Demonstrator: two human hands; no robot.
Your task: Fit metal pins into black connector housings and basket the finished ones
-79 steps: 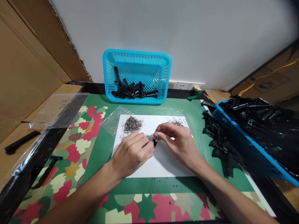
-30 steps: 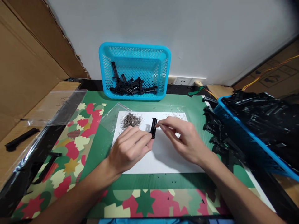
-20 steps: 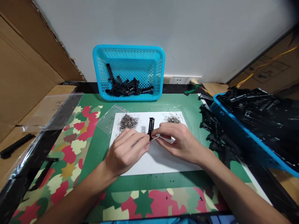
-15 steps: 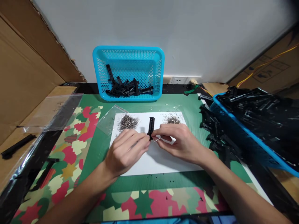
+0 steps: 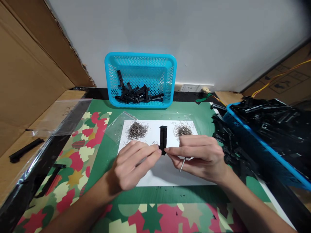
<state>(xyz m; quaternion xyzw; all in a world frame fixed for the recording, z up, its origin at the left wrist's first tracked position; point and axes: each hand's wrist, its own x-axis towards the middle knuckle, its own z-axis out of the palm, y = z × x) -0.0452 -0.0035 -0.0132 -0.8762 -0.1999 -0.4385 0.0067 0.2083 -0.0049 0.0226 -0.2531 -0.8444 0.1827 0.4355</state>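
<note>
A narrow black plastic part (image 5: 163,137) stands nearly upright over the white paper (image 5: 155,176). My left hand (image 5: 137,163) pinches its lower end from the left. The fingertips of my right hand (image 5: 201,155) touch the same end from the right, and a thin metal rod (image 5: 182,164) pokes out between that hand's fingers. Behind my left hand lies a heap of tiny metal pieces (image 5: 137,130); a second metal heap (image 5: 184,130) is just beyond my right hand.
A blue basket (image 5: 141,55) with black parts stands at the back. At the right, a larger blue basket (image 5: 262,139) is heaped with black parts, and more parts (image 5: 227,136) lie beside it. A clear bag (image 5: 116,124) touches the paper.
The black part has turned to show a broader side. My right hand has shifted its hold, and the metal rod now points down away from the part. The whole view has moved slightly.
</note>
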